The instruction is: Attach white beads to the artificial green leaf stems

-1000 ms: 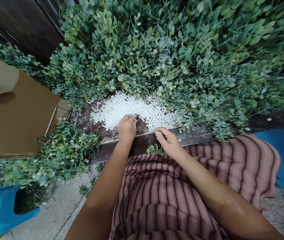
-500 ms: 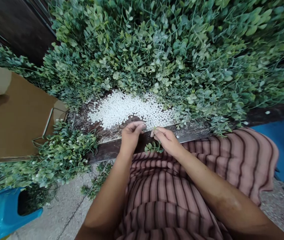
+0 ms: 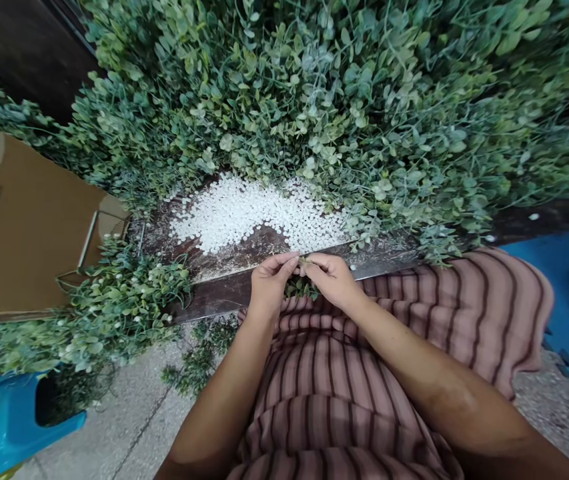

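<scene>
My right hand (image 3: pixel 335 279) is closed in a pinch on the stem of a small green leafy sprig (image 3: pixel 301 288), whose leaves hang below the fingers. Against it, fingertips meeting, is my left hand (image 3: pixel 270 283), also pinched; whatever sits between its fingers is too small and hidden to name. Both hands are over the front edge of a dark table (image 3: pixel 224 292). Just beyond them, a heap of small white bead-like pieces (image 3: pixel 229 210) is spread over the tabletop.
A big mass of leafy greenery (image 3: pixel 314 113) fills the far side. To the left are a cardboard box (image 3: pixel 29 233) and a pile of sprigs with white dots (image 3: pixel 129 287). A blue plastic stool (image 3: pixel 4 413) stands low left. Striped cloth (image 3: pixel 344 373) covers my lap.
My left hand has moved right and my right hand slightly left, so their fingertips now meet at the sprig's stem. The view has shifted a little.
</scene>
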The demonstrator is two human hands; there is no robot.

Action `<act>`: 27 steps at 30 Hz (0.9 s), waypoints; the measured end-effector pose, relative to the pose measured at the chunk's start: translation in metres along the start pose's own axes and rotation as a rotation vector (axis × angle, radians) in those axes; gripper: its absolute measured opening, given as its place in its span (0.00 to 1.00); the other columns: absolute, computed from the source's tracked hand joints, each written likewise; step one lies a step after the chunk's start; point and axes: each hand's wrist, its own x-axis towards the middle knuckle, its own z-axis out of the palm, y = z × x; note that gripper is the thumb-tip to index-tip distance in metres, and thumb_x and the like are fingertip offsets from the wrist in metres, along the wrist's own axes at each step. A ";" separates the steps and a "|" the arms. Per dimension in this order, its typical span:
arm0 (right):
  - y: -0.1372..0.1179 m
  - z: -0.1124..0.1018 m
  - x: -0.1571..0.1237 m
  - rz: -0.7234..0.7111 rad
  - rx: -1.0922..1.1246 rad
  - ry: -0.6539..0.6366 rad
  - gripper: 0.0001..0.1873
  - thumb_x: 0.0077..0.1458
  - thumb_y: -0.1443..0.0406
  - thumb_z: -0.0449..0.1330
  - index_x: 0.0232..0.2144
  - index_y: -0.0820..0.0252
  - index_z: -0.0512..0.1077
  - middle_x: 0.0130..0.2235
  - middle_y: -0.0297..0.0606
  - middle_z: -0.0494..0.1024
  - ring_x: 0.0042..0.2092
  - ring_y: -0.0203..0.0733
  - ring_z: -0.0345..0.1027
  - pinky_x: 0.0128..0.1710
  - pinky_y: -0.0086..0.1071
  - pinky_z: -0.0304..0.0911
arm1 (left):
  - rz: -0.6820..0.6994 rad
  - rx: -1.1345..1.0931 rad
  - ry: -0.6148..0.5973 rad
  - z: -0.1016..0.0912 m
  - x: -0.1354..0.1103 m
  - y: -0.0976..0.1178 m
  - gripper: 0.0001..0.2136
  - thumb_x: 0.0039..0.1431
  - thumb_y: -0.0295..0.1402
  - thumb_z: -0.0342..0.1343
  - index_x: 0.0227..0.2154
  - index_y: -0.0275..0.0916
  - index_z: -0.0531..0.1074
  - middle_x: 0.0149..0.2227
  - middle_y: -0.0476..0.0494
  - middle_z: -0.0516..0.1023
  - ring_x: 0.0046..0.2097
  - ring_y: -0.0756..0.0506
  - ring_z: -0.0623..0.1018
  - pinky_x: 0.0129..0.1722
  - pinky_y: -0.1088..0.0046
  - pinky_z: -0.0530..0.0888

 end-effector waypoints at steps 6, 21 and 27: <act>0.000 0.002 -0.001 -0.026 -0.034 0.040 0.12 0.49 0.65 0.49 0.17 0.61 0.63 0.18 0.28 0.59 0.23 0.31 0.52 0.24 0.26 0.49 | -0.020 -0.007 0.034 0.003 -0.001 0.000 0.09 0.33 0.32 0.66 0.23 0.37 0.78 0.18 0.51 0.75 0.22 0.54 0.71 0.30 0.75 0.71; 0.003 0.005 -0.003 -0.066 -0.151 0.063 0.13 0.51 0.65 0.48 0.16 0.60 0.58 0.19 0.29 0.56 0.24 0.32 0.51 0.25 0.27 0.49 | 0.010 0.082 0.057 0.001 -0.001 -0.004 0.10 0.36 0.34 0.65 0.26 0.37 0.78 0.22 0.48 0.77 0.25 0.52 0.73 0.33 0.71 0.73; 0.002 0.007 -0.004 -0.089 -0.182 0.119 0.14 0.50 0.66 0.48 0.15 0.58 0.52 0.18 0.28 0.53 0.23 0.31 0.48 0.24 0.27 0.47 | 0.050 0.105 0.071 0.001 -0.002 -0.008 0.09 0.39 0.34 0.64 0.27 0.37 0.78 0.26 0.46 0.79 0.30 0.50 0.76 0.37 0.70 0.73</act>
